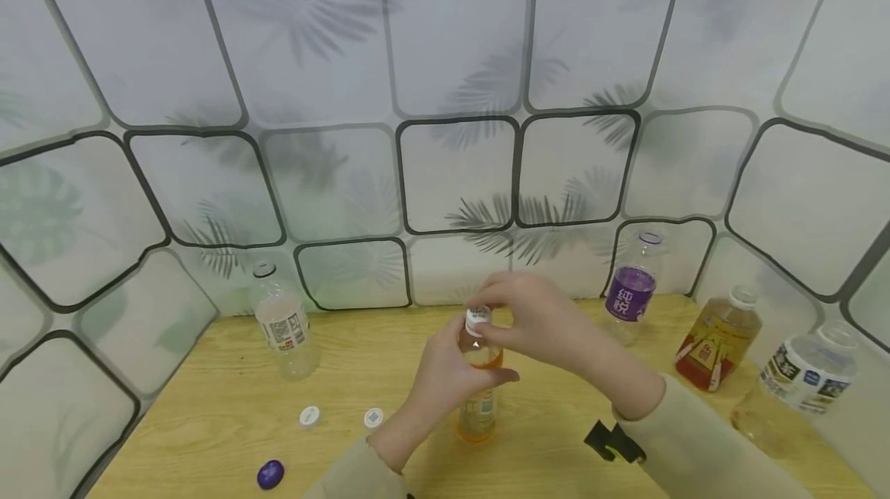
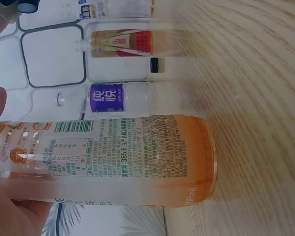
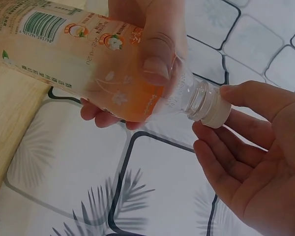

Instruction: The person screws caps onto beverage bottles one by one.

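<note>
So the orange drink bottle [image 1: 478,410] is upright at lower centre of the head frame, right over the wooden surface [image 1: 208,414]. Both hands are busy: the left hand [image 1: 445,371] is wrapped around its upper body, and the right hand [image 1: 535,321] has the white top [image 1: 478,317] pinched at the neck (can't tell how tightly it's screwed on).

Lower left of the frame there's a loose white cap [image 1: 309,416], a second white cap [image 1: 373,417] just beside the left forearm, and a shiny purple cap [image 1: 270,474] nearer the bottom edge. Behind those, a clear bottle [image 1: 283,329] stands capless. Over on the right side you've got a purple-label bottle [image 1: 630,294], a yellow-and-red-label bottle [image 1: 718,339] and a white-label bottle [image 1: 796,387], all standing. The left wrist view also catches a little black cap [image 2: 154,65].
</note>
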A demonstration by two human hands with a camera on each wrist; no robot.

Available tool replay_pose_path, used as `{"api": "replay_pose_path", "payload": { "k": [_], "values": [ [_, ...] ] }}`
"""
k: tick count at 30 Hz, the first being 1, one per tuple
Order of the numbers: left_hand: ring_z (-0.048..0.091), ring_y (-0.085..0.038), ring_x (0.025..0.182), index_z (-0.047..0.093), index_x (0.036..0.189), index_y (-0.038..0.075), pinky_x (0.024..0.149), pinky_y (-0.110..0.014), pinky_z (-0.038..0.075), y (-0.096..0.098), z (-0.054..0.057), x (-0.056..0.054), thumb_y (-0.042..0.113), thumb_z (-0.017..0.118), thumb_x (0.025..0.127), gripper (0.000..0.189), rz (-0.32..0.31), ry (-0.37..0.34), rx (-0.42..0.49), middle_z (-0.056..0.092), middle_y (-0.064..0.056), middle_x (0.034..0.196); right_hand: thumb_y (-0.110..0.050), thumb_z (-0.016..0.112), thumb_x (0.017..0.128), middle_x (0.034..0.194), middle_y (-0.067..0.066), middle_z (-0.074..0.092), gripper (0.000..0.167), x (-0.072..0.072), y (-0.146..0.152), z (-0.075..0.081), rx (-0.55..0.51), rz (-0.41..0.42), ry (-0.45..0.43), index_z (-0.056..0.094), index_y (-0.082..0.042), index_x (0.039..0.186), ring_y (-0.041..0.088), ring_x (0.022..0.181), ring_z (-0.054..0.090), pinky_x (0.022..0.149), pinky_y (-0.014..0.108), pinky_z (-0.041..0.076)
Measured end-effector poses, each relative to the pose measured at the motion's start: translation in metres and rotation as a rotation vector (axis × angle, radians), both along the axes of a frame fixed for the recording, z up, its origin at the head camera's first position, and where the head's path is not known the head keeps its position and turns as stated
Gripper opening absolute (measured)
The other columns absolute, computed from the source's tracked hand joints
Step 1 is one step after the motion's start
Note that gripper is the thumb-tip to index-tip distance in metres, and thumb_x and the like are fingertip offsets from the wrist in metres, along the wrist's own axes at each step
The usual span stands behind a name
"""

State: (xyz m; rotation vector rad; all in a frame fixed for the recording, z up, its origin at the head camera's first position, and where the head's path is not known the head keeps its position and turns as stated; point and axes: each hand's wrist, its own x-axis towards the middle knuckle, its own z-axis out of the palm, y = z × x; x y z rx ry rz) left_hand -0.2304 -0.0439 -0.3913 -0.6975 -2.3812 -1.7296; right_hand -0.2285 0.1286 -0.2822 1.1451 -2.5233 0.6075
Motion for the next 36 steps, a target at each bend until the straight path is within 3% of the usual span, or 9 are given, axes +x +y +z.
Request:
{"api": "replay_pose_path", "payload": {
  "k": [4, 10, 16, 22, 28, 33, 36],
  "values": [
    [0.071, -0.022, 0.125, 0.058, 0.146, 0.022, 0.105, -0.038, 0.058, -0.003, -0.002, -0.002, 0.017, 0.099, 0.075, 0.082, -0.039, -0.041, 0.044, 0.068, 0.005, 0.144, -0.009, 0.083, 0.09, 0.1, 0.0, 0.078, 0.021, 0.001, 0.001, 0.002, 0.012, 0.006, 0.002, 0.082, -0.008, 0.111, 0.012, 0.087, 0.069, 0.075, 0.023, 0.056],
    [0.069, -0.022, 0.119, 0.063, 0.142, 0.022, 0.095, -0.03, 0.059, -0.008, -0.008, -0.004, 0.019, 0.096, 0.078, 0.072, -0.044, -0.097, 0.018, 0.072, 0.0, 0.136, -0.006, 0.082, 0.089, 0.106, 0.002, 0.079, 0.024, -0.001, 0.003, 0.001, 0.013, 0.033, 0.005, 0.082, -0.008, 0.113, 0.018, 0.095, 0.074, 0.084, 0.032, 0.062],
    [0.07, -0.024, 0.12, 0.063, 0.143, 0.017, 0.093, -0.028, 0.058, -0.01, -0.009, -0.005, 0.021, 0.093, 0.082, 0.068, -0.06, -0.101, -0.009, 0.072, -0.004, 0.136, -0.003, 0.08, 0.09, 0.115, 0.003, 0.08, 0.025, -0.01, 0.009, -0.002, -0.008, 0.123, -0.017, 0.082, -0.01, 0.114, 0.023, 0.107, 0.075, 0.094, 0.042, 0.062],
    [0.072, -0.023, 0.116, 0.064, 0.142, 0.014, 0.091, -0.024, 0.058, -0.009, -0.008, -0.005, 0.02, 0.093, 0.081, 0.067, -0.052, -0.09, -0.011, 0.073, -0.008, 0.133, -0.002, 0.079, 0.09, 0.115, 0.003, 0.081, 0.026, -0.016, 0.013, 0.0, -0.011, 0.178, -0.049, 0.081, -0.009, 0.115, 0.023, 0.108, 0.076, 0.096, 0.043, 0.062],
    [0.073, -0.024, 0.113, 0.063, 0.142, 0.014, 0.091, -0.023, 0.058, -0.009, -0.009, -0.005, 0.018, 0.092, 0.081, 0.067, -0.055, -0.085, 0.005, 0.074, -0.009, 0.13, -0.011, 0.085, 0.088, 0.107, 0.002, 0.082, 0.022, -0.014, 0.01, 0.001, 0.004, 0.082, -0.032, 0.082, -0.01, 0.111, 0.016, 0.095, 0.076, 0.087, 0.033, 0.063],
    [0.073, -0.023, 0.113, 0.062, 0.144, 0.017, 0.092, -0.023, 0.058, -0.008, -0.008, -0.004, 0.016, 0.091, 0.082, 0.068, -0.06, -0.106, 0.024, 0.074, -0.007, 0.13, -0.021, 0.087, 0.089, 0.096, -0.001, 0.081, 0.02, -0.011, 0.006, -0.003, -0.051, -0.037, -0.069, 0.081, -0.01, 0.105, 0.008, 0.084, 0.074, 0.079, 0.028, 0.062],
    [0.073, -0.023, 0.113, 0.062, 0.145, 0.016, 0.092, -0.024, 0.059, -0.008, -0.008, -0.004, 0.016, 0.091, 0.083, 0.068, -0.068, -0.108, 0.031, 0.074, -0.007, 0.131, -0.022, 0.087, 0.089, 0.094, -0.002, 0.081, 0.019, -0.01, 0.006, -0.007, -0.091, -0.048, -0.04, 0.081, -0.01, 0.102, 0.008, 0.082, 0.073, 0.078, 0.028, 0.061]
  ]
}}
